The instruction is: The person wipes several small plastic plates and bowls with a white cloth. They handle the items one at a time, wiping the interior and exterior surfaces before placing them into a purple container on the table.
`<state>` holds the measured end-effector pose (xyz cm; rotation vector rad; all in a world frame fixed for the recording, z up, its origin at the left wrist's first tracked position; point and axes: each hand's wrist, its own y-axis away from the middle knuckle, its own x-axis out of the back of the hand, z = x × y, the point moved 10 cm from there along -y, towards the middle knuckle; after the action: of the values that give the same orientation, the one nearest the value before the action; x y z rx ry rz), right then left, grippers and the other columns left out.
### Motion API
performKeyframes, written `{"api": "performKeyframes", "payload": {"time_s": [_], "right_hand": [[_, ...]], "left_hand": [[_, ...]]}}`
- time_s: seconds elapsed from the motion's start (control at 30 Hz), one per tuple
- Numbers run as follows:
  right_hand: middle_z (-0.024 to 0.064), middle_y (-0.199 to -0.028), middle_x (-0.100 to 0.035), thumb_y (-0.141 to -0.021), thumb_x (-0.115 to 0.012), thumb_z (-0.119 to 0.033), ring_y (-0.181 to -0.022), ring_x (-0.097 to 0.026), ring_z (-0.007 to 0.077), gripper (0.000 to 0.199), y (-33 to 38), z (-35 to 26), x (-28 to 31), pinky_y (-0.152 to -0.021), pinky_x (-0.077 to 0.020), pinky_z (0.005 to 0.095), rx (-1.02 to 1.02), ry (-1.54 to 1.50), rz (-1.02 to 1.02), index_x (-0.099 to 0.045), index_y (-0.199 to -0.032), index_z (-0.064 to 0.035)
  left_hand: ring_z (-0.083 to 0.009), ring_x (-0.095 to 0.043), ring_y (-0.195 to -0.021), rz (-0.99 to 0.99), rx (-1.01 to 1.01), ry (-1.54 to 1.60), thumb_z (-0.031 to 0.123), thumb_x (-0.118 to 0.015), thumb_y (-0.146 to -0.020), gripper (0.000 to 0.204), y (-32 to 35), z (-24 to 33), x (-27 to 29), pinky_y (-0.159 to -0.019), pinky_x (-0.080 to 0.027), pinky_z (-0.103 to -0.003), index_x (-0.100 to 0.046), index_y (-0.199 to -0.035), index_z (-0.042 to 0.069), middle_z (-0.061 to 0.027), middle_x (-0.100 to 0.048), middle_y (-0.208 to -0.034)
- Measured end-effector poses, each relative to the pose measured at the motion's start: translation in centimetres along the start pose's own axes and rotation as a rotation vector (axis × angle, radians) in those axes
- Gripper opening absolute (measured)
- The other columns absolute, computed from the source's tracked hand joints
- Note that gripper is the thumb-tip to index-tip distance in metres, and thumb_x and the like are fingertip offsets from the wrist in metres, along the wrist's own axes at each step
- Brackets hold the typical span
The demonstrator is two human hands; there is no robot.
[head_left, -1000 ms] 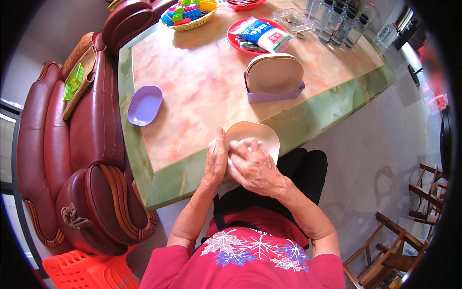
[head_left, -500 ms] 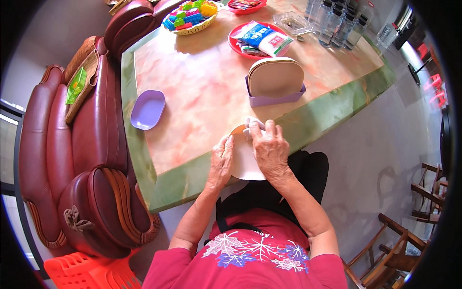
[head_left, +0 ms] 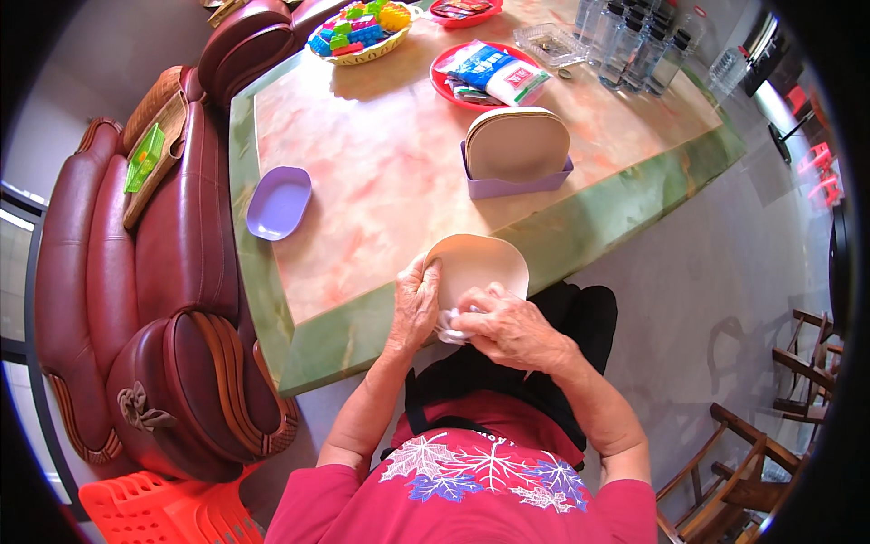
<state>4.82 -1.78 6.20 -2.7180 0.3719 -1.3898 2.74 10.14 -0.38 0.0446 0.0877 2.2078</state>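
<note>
From my remote seat I look first at the closest part: my left hand (head_left: 414, 308) grips the left rim of a beige plate (head_left: 480, 266), fingers curled over its edge, and my right hand (head_left: 507, 322) is closed around a small white cloth (head_left: 450, 328), which it presses on the near rim of the same plate. The plate is held tilted at the green border of the marble table (head_left: 598, 213), partly over my lap and not resting flat, so I judge the main danger is here: if the left grip becomes loose while the right hand pushes with the cloth, the plate can slide off the edge and fall to the tiled floor. A hard push could also knock it against the stone edge. Further away, a purple holder with a stack of beige plates (head_left: 517, 150) stands upright, well apart from my hands, and a purple dish (head_left: 278, 201) lies near the left edge beside the red sofa (head_left: 172, 272). At the far end are a red tray with packets (head_left: 494, 77), a basket of coloured blocks (head_left: 358, 32) and clear bottles (head_left: 634, 45); these seem safe from my movement.
</note>
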Motion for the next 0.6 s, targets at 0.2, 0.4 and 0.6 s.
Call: {"api": "performKeyframes", "payload": {"time_s": [0.2, 0.4, 0.6], "right_hand": [[0.0083, -0.089, -0.056, -0.079, -0.062, -0.012, -0.082, -0.059, 0.0263, 0.018, 1.5, 1.7, 2.8, -0.067, -0.0546, 0.0357, -0.187, 0.443, 0.172, -0.063, -0.096, -0.0077], [0.0112, -0.087, -0.056, -0.077, -0.064, -0.013, -0.081, -0.06, 0.0245, 0.02, -1.2, 0.9, 1.4, -0.058, -0.0559, 0.0323, -0.283, 0.651, 0.346, -0.061, -0.094, -0.0005], [0.0125, -0.103, -0.054, -0.079, -0.062, -0.012, -0.09, -0.057, 0.028, 0.031, -2.7, 0.3, -0.1, -0.067, -0.0561, 0.036, -0.184, 0.38, 0.262, -0.062, -0.11, -0.0095]], "left_hand": [[-0.0059, -0.053, -0.077, 0.006, 0.061, -0.024, 0.019, -0.049, -0.101, 0.027, -0.1, -0.9, 0.1, -0.068, -0.046, -0.024, -0.063, -0.113, -0.001, 0.0007, -0.064, -0.088], [-0.0075, -0.049, -0.071, 0.027, 0.023, -0.124, 0.03, -0.044, -0.103, 0.037, 0.0, 0.3, 0.5, -0.064, -0.044, -0.026, -0.063, -0.101, -0.002, -0.0011, -0.059, -0.08], [-0.0126, -0.051, -0.077, 0.039, 0.234, -0.12, 0.045, -0.033, -0.104, 0.057, 0.1, -0.9, 0.8, -0.073, -0.046, -0.029, -0.064, -0.096, -0.003, -0.006, -0.06, -0.082]]}}
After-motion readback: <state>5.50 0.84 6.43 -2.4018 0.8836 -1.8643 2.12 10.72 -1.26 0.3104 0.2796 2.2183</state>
